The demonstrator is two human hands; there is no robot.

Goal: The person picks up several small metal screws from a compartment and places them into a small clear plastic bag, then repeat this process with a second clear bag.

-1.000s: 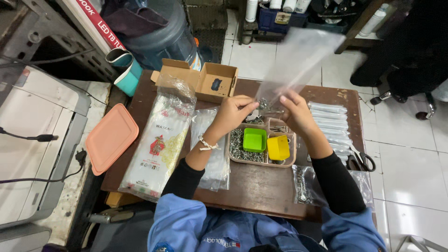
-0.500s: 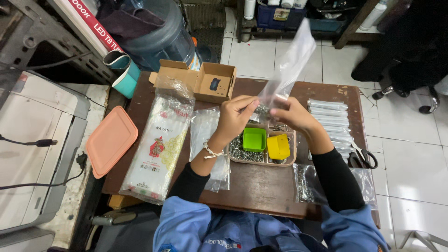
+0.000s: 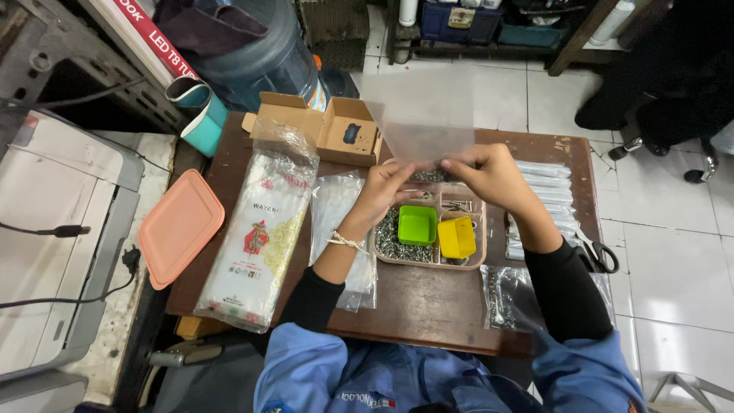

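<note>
Both hands hold one small clear bag (image 3: 425,126) by its lower edge, above the far end of the divided tray (image 3: 428,262) on the bench (image 3: 428,306). The left hand (image 3: 386,187) pinches the left corner and the right hand (image 3: 489,172) pinches the right corner, fingers closed on the plastic, so the bag stands up between the two grips. The bag looks empty. The tray holds many small metal screws (image 3: 390,243) beside a green cup (image 3: 417,226) and a yellow cup (image 3: 457,237). Two filled bags (image 3: 512,294) lie at the right near the scissors (image 3: 600,256), so I judge some packing is done and much is left.
</note>
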